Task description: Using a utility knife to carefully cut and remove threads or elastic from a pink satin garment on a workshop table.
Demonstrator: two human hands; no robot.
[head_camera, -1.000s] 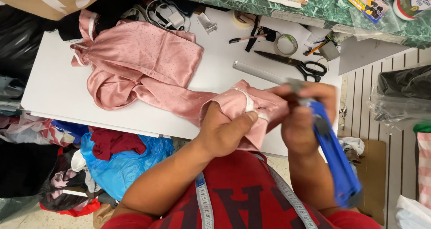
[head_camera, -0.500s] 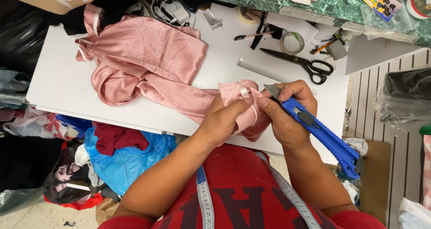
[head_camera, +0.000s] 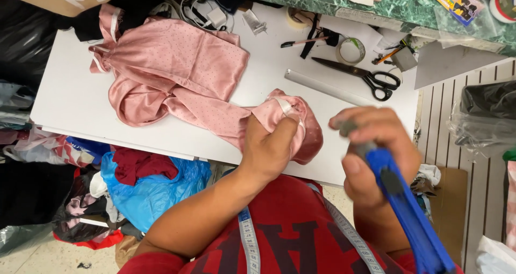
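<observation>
A person in a red shirt, a measuring tape [head_camera: 248, 242] draped round the neck, works at a white table [head_camera: 70, 99] seen from above. The left hand [head_camera: 271, 145] has its fingers closed around a bunched end of a pink dotted satin garment [head_camera: 177, 72], pinching the fabric at the table's near edge, close to the centre of the view; the rest of the garment trails away toward 10 o'clock and lies crumpled on the tabletop. The right hand [head_camera: 376, 150], at about 4 o'clock from the bunched cloth and just apart from it, is wrapped in a closed grip around a blue utility knife [head_camera: 406, 215], whose handle runs down toward 5 o'clock; the hand is blurred and the blade tip cannot be made out.

Beyond the hands, toward 1 o'clock, a metal ruler [head_camera: 328, 88] lies slanted on the table, with black-handled scissors [head_camera: 365, 75] just past it and a roll of clear tape [head_camera: 350, 51] farther back. A blue plastic bag [head_camera: 156, 190] and loose clothes sit on the floor at 8 o'clock.
</observation>
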